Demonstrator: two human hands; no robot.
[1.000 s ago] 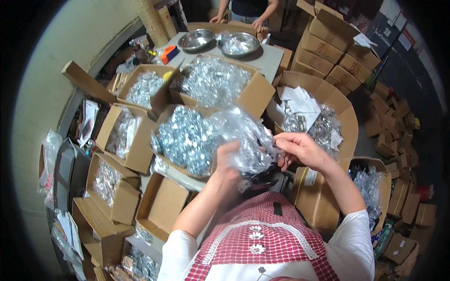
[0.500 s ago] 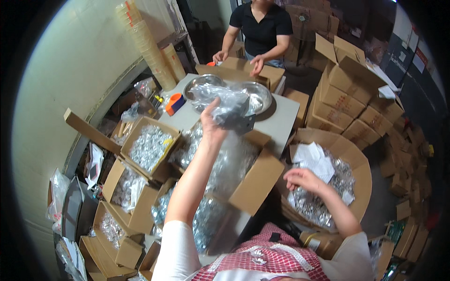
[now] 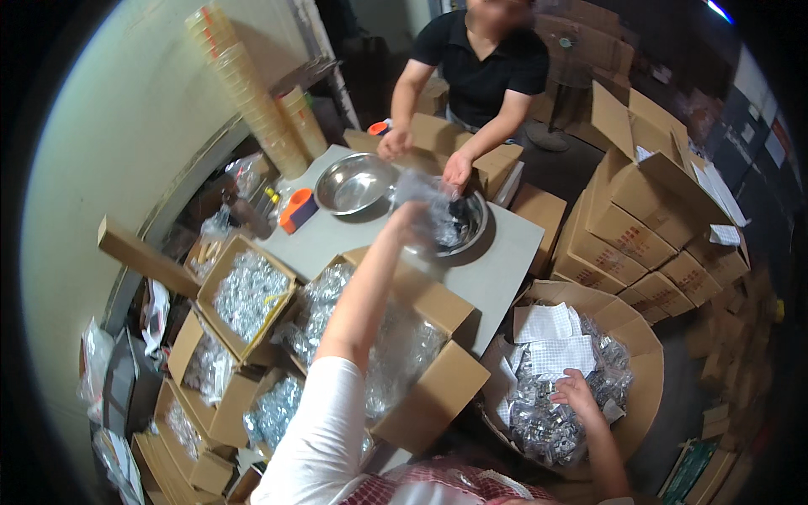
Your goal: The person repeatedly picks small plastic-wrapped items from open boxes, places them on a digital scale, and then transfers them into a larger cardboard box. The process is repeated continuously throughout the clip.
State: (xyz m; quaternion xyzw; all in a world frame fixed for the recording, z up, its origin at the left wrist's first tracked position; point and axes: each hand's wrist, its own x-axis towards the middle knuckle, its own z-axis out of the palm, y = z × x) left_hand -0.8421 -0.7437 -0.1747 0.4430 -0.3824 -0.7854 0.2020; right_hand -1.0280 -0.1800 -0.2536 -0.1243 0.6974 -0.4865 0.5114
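My left hand [image 3: 411, 219] is stretched far out over the table, blurred, its fingers closed on a clear plastic bag [image 3: 431, 202]. Dark parts show at the bag, which is at the right steel bowl [image 3: 476, 231]. Beside it, on the left, stands another shiny steel bowl [image 3: 352, 181] with nothing visible in it. My right hand [image 3: 574, 392] holds nothing, fingers loosely apart, above a large round-sided carton [image 3: 644, 362]. Bagged metal parts [image 3: 543, 425] and white printed sheets [image 3: 560, 353] lie in that carton.
A co-worker in black stands across the table [image 3: 505, 278], one hand [image 3: 458, 170] close to the bag. Open cartons of bagged parts [image 3: 251, 286] crowd the near left. An orange and purple tape dispenser [image 3: 298, 210] sits by the left bowl. Stacked cartons [image 3: 631, 227] rise at right.
My left hand has carried the bag down and farther out to the right bowl. My right hand is lower, over the carton. The co-worker's hand has come nearer the bag; the view has shifted.
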